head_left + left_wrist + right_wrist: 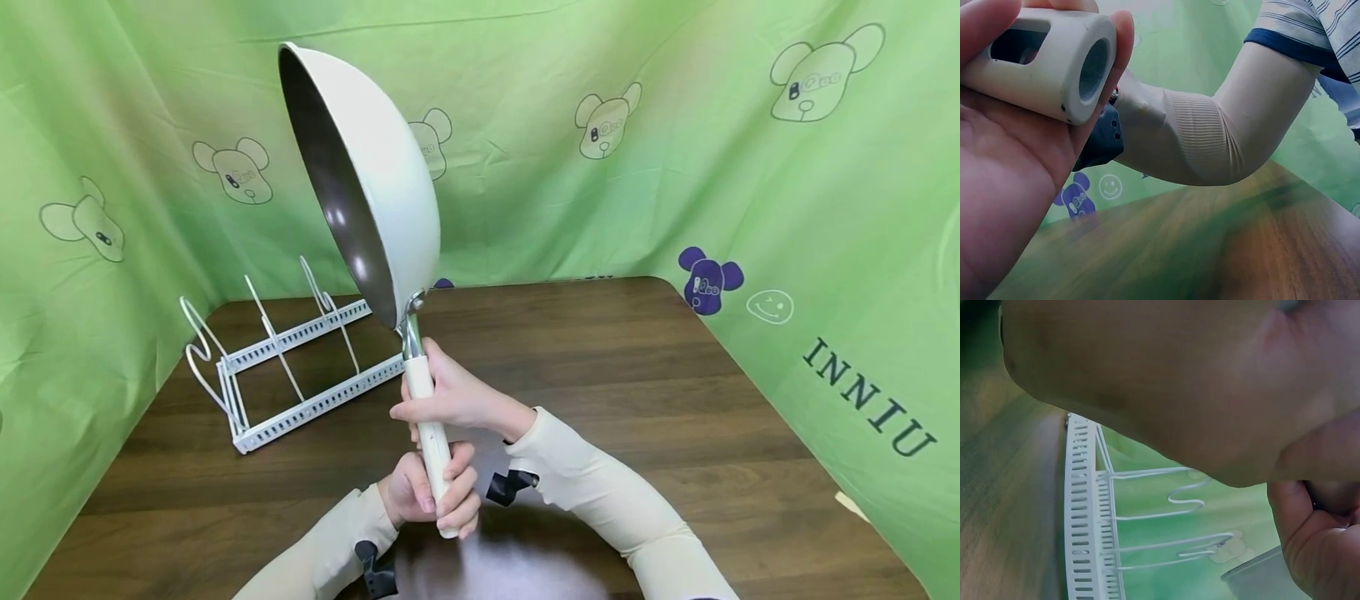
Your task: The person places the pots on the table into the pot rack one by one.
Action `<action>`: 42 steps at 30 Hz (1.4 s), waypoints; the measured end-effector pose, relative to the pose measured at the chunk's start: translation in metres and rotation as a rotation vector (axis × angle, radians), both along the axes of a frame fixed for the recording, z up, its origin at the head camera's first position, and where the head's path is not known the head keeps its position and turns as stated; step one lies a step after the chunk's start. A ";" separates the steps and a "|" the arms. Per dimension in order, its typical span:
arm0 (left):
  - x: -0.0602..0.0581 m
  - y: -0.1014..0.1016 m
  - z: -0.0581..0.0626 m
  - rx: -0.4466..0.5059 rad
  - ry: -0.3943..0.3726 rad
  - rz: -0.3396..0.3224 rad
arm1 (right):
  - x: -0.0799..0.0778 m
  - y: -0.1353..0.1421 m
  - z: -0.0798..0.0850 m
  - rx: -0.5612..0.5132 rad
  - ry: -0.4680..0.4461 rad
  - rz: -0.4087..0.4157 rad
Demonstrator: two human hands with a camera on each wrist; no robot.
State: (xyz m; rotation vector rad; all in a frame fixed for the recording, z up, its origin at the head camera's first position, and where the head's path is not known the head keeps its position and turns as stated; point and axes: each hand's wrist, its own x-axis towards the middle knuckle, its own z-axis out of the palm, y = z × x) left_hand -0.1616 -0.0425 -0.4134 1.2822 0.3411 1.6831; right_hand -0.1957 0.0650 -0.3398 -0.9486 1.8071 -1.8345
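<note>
A white frying pan point(401, 167) with a dark inner surface is held up on its side above the table, its bowl at the top and its opening turned left. My right hand point(461, 396) grips the upper part of the white handle point(435, 454), just below its metal neck. Lower down, my left hand point(431, 487) has its fingers curled round the handle's end. That hollow end point(1094, 69), with a slot in its side, lies against the left palm in the left wrist view. Part of the pan point(1263, 578) shows at the bottom of the right wrist view.
A white metal dish rack point(322, 404) with upright wire dividers stands at the left on the brown wooden table point(637, 375). Behind the pan and along both sides hangs a green cloth point(517, 208) printed with bear heads. A small pale piece point(851, 506) lies at the right edge.
</note>
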 end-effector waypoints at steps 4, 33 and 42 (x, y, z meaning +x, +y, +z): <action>0.001 -0.002 -0.001 0.007 -0.004 -0.003 | 0.000 -0.005 -0.001 0.003 0.002 0.015; 0.010 -0.010 -0.017 0.055 -0.135 0.016 | -0.009 -0.026 -0.031 -0.003 -0.162 0.104; 0.010 -0.011 -0.024 0.065 -0.172 0.016 | -0.010 -0.030 -0.038 -0.017 -0.258 0.085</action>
